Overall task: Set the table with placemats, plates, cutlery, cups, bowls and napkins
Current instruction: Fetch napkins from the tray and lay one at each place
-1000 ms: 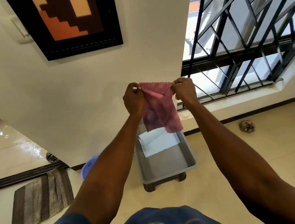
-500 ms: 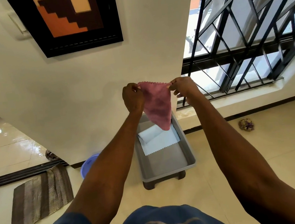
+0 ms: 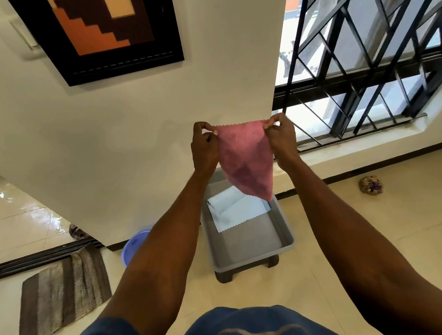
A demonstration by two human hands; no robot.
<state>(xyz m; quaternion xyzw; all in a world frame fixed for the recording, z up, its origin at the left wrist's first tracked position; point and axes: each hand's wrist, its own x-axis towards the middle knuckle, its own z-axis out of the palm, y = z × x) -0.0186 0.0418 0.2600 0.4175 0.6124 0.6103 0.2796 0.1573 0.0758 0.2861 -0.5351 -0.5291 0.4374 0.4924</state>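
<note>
A pink napkin (image 3: 245,159) with a zigzag edge hangs in the air in front of me, stretched by its two top corners into a downward point. My left hand (image 3: 204,148) pinches its left corner and my right hand (image 3: 281,138) pinches its right corner. Below it a grey tray (image 3: 251,246) stands on a dark low stand on the floor. A white napkin (image 3: 237,212) lies in the far end of the tray, partly hidden by the pink one's tip.
A white wall with a framed picture (image 3: 105,29) stands straight ahead. A barred window (image 3: 366,54) is at the right. A striped floor mat (image 3: 63,292) lies at the left, a blue bowl (image 3: 133,244) by the wall, a small crumpled cloth (image 3: 370,184) on the floor at right.
My hands have drawn apart and the pink napkin has gone from bunched to spread taut between its top corners.
</note>
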